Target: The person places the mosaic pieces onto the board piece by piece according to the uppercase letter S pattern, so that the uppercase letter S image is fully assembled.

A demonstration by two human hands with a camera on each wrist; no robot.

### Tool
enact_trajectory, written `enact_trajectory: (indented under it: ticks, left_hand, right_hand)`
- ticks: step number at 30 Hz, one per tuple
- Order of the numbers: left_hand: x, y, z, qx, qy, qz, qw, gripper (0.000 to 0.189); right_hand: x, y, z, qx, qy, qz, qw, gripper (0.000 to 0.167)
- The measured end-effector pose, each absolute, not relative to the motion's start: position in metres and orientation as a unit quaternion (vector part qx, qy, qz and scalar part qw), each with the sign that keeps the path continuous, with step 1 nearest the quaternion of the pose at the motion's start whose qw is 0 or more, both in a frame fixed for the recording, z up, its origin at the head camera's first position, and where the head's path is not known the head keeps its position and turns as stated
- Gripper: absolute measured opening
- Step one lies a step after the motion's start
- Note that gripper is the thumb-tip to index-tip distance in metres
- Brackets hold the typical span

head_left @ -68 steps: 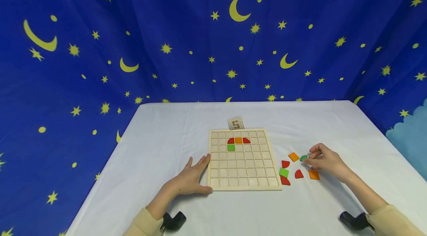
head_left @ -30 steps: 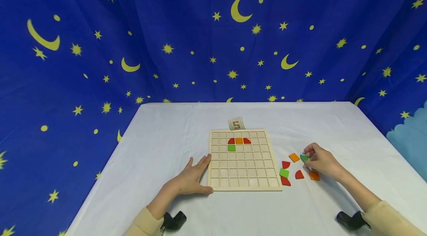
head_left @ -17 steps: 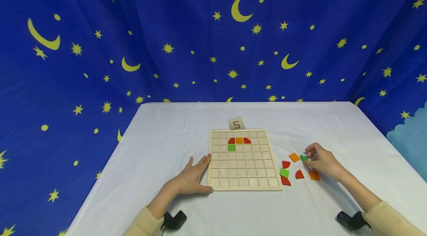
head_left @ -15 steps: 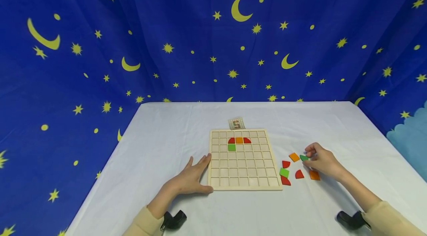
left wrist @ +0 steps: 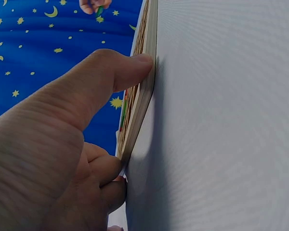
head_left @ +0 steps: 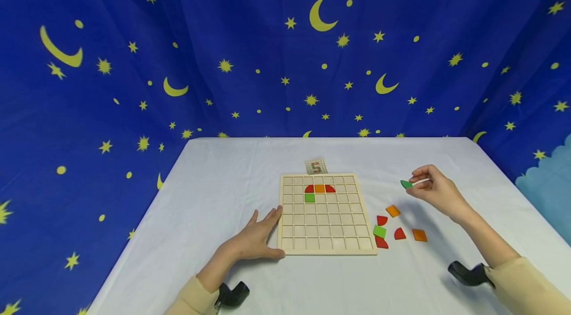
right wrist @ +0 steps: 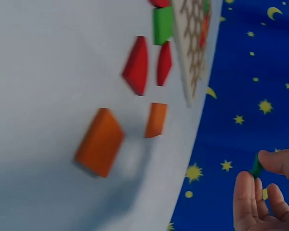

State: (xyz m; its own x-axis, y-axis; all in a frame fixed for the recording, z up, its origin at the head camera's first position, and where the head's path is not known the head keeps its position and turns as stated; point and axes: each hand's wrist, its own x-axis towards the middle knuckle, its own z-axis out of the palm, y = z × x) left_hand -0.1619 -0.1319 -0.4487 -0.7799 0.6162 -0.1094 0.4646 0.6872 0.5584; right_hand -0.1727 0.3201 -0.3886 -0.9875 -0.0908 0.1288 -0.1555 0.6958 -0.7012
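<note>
My right hand (head_left: 439, 193) is raised over the table and pinches a dark green quarter-circle tile (head_left: 406, 184) between thumb and fingertips. That tile (right wrist: 256, 166) shows edge-on in the right wrist view. My left hand (head_left: 255, 239) lies against the left side of the wooden grid board (head_left: 327, 251), fingers spread, thumb at the near left corner. In the left wrist view the thumb (left wrist: 130, 72) touches the board's edge. On the board, two red quarter-circles flank an orange square (head_left: 319, 188), and a light green square (head_left: 310, 198) sits below the left one.
Right of the board lie two orange squares (head_left: 419, 235), a light green square (head_left: 379, 232) and several red quarter-circles (head_left: 400, 234). A small pattern card (head_left: 316, 166) with an S-like figure is behind the board's far edge. A blue star-printed curtain (head_left: 250, 47) hangs behind the table.
My right hand has lifted the dark green quarter-circle off the table and moved it away toward the far side. My left hand and the board stay put.
</note>
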Motion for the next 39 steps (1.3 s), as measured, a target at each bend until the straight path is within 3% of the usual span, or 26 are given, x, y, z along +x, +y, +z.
enact_trajectory:
  ticks: [9,17,39]
  left_hand:
    - [-0.162,-0.131,-0.449,0.293,0.909,0.258,0.148,0.109]
    - [-0.162,-0.132,-0.448,0.293,0.909,0.254,0.149,0.109]
    - [-0.161,-0.132,-0.45,0.291,0.912,0.246,0.152,0.109]
  right_hand:
    - [-0.176,0.312,-0.378,0.075,-0.884,0.454,0.085,0.046]
    - [-0.186,0.296,-0.377,0.084,-0.873,0.472,0.091,0.044]
    - [-0.216,0.196,-0.389,0.203,-0.778,0.595,-0.021,0.038]
